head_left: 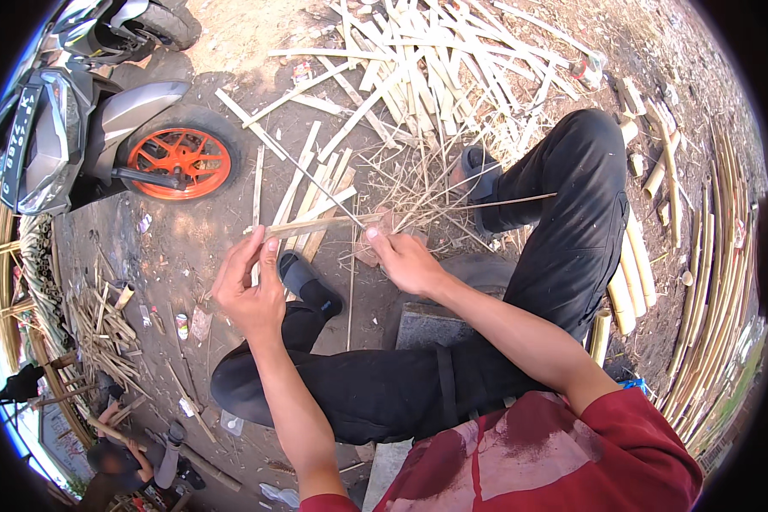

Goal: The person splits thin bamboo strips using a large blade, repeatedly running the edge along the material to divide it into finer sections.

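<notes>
My left hand [254, 286] pinches the left end of a pale bamboo strip [316, 225] between thumb and fingers. The strip runs level across to my right hand [404, 263], whose thumb and fingers are closed where it meets a long, thin, dark blade-like tool [322, 185]. That tool slants up and left from the right fingertips and crosses the strip's end; its grip is hidden in the hand. In line with the strip, a thin stick [508, 201] reaches over to my bent right leg; whether the two are one piece I cannot tell.
Split bamboo strips [418, 68] lie heaped ahead, with fibrous shavings [418, 205] nearer. A motorbike's orange wheel [179, 162] stands at left. Long bamboo lengths [712, 256] lie at right. Another person [124, 461] sits at lower left. A grey block [431, 326] is beneath my right forearm.
</notes>
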`<move>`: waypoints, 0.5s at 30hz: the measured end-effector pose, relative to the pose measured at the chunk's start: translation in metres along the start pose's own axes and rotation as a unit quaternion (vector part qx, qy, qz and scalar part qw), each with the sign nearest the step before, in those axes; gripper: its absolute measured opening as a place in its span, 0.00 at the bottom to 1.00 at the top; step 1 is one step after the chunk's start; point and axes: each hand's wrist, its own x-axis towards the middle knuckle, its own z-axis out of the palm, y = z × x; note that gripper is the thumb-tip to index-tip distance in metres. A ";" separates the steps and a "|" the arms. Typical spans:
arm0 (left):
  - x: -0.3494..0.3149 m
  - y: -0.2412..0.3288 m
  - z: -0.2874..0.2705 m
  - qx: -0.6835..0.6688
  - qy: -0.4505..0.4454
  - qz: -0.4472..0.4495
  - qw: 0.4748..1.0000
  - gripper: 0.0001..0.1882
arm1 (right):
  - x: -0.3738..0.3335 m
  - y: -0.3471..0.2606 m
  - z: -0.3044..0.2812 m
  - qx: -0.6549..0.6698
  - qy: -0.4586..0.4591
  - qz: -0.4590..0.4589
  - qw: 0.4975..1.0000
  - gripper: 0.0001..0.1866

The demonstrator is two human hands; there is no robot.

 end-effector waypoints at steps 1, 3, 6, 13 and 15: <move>-0.003 0.003 -0.002 0.037 -0.025 -0.005 0.999 0.10 | -0.005 -0.023 0.002 0.054 -0.023 -0.020 0.998 0.39; -0.010 0.004 0.000 0.016 -0.018 0.006 1.000 0.10 | -0.019 -0.063 0.002 0.108 -0.043 -0.066 0.991 0.37; -0.014 0.010 0.002 0.033 -0.014 0.042 0.998 0.10 | -0.032 -0.091 0.001 0.115 -0.041 -0.120 0.985 0.38; -0.017 0.012 0.005 0.078 0.031 0.080 0.993 0.08 | -0.037 -0.049 -0.005 0.048 -0.058 -0.084 0.994 0.38; -0.022 0.013 0.005 0.068 0.033 0.087 0.993 0.08 | -0.039 -0.060 -0.018 -0.019 -0.058 -0.083 0.995 0.38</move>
